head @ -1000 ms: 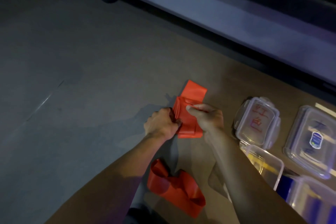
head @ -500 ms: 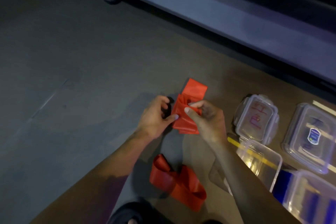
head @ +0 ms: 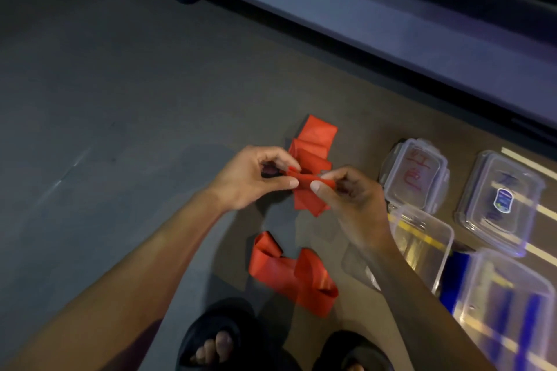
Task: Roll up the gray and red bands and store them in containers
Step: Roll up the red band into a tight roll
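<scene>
Left hand (head: 250,178) and right hand (head: 352,202) are pinching a folded red band (head: 310,156) above the floor (head: 120,99); a second red band (head: 289,274) is lying below, lidded containers (head: 414,175) sitting beside the right hand.

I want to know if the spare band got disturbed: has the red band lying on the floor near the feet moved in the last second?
No. The loose red band keeps its crumpled shape and its place relative to the open clear container; only the camera shifted.

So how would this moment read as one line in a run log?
step: rolling red band | left hand: pinching it | right hand: pinching it | second red band: on floor | containers: none filled visibly
</scene>
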### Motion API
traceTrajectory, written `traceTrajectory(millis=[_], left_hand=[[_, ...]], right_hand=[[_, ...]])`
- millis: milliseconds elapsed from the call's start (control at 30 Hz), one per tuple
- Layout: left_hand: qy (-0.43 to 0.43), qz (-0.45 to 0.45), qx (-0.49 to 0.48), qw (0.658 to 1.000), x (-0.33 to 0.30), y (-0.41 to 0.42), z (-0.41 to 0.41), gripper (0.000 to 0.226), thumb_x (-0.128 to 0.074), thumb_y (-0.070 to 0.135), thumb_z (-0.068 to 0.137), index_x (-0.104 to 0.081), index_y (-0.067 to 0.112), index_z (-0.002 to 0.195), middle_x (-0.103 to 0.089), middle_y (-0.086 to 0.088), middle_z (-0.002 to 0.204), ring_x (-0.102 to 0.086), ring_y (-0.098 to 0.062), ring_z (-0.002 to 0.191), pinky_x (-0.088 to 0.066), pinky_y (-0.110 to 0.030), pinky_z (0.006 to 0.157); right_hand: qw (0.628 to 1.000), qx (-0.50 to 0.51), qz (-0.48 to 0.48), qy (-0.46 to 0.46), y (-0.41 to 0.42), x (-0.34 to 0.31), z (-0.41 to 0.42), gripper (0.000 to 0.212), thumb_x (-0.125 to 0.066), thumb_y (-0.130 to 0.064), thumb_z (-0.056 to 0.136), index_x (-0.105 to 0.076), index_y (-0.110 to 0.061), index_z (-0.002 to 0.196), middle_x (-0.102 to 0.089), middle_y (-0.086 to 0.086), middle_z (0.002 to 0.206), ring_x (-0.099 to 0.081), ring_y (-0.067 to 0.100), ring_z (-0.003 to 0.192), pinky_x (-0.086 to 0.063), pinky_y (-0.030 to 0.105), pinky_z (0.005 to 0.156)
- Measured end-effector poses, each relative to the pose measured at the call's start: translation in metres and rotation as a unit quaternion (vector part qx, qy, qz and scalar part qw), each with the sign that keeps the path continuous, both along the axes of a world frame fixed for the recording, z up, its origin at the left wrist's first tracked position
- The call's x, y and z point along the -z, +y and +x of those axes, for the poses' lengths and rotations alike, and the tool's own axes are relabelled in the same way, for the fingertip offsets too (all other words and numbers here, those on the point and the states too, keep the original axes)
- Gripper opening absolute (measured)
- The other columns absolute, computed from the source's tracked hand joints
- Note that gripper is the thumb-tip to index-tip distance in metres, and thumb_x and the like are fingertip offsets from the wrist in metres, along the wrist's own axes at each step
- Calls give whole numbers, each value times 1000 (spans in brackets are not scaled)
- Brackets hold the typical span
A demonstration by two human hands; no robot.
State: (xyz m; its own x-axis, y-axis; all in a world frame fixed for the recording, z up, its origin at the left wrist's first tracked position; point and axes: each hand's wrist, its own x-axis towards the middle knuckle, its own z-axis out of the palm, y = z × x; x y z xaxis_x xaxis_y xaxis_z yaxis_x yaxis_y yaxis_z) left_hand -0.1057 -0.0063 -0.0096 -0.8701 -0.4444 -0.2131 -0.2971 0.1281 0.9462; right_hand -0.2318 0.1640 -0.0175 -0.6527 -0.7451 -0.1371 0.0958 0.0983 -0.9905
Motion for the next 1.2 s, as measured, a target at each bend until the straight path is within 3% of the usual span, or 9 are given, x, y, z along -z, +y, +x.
traceTrajectory(millis=[133, 233, 367, 500, 633, 733, 833, 1067, 1200], left_hand=[[30, -5, -35, 999, -11, 12, 8, 12, -80, 5, 82, -74, 13, 88, -73, 5, 78, -65, 0, 73, -52, -20, 77], [34, -29, -45, 998, -20, 18, 13, 10, -80, 12, 83, -76, 19, 89, -77, 2, 81, -67, -5, 75, -54, -28, 80], [28, -48, -45, 997, -28, 26, 19, 8, -80, 20, 85, -78, 21, 93, -78, 2, 82, -69, -8, 77, -55, -36, 82], [33, -63, -40, 997, -37, 34, 25, 8, -78, 26, 85, -77, 24, 93, -78, 4, 85, -71, -10, 81, -56, -44, 85], [60, -48, -19, 997, -52, 38, 30, 1, -75, 22, 88, -75, 22, 89, -76, 3, 87, -68, -7, 81, -55, -32, 81], [80, -19, 5, 997, -66, 39, 34, 11, -71, 19, 88, -73, 8, 89, -74, 2, 85, -66, -4, 80, -49, -18, 80], [91, 11, 7, 996, -75, 38, 37, 17, -71, 19, 86, -72, 3, 89, -73, -2, 85, -64, -7, 81, -50, -19, 81], [126, 30, -46, 991, -76, 54, 38, 20, -75, 12, 88, -70, 17, 106, -63, 1, 69, -51, -10, 67, -41, -21, 69], [134, 9, -81, 988, -74, 65, 38, 12, -75, 4, 87, -74, 14, 92, -69, -2, 75, -61, -9, 73, -48, -21, 75]], right_hand=[[999, 14, -29, -27, 10, -11, 3, 13, -80, -12, 82, -73, -23, 81, -73, 1, 81, -66, 15, 76, -53, 27, 69], [999, 7, -39, -14, 17, -19, 5, 8, -77, -3, 86, -70, -5, 87, -73, 7, 82, -68, 18, 79, -53, 33, 75], [999, -2, -47, -27, 25, -37, 15, 10, -70, 9, 88, -64, 1, 86, -75, -7, 75, -70, 2, 73, -52, 18, 71], [999, 17, -32, -30, 33, -47, 22, 8, -71, 5, 88, -64, 3, 87, -75, -5, 74, -69, 4, 71, -52, 19, 70], [997, 30, -38, -63, 40, -61, 24, 18, -75, -3, 86, -66, 9, 94, -75, 17, 86, -68, 22, 80, -53, 34, 78], [997, 22, -27, -71, 45, -75, 21, 15, -76, -10, 82, -70, 1, 90, -76, 10, 84, -69, 20, 82, -55, 29, 78], [997, 0, -13, -76, 50, -89, 17, 17, -76, -15, 78, -71, -2, 88, -75, 6, 79, -69, 16, 78, -55, 24, 75], [993, 16, -7, -115, 51, -100, 22, 21, -76, -14, 76, -70, -6, 95, -65, 11, 70, -63, 13, 66, -52, 20, 63], [993, 16, -21, -112, 54, -98, 24, 23, -72, -3, 86, -69, -3, 109, -57, 4, 65, -57, 12, 64, -49, 20, 63]])
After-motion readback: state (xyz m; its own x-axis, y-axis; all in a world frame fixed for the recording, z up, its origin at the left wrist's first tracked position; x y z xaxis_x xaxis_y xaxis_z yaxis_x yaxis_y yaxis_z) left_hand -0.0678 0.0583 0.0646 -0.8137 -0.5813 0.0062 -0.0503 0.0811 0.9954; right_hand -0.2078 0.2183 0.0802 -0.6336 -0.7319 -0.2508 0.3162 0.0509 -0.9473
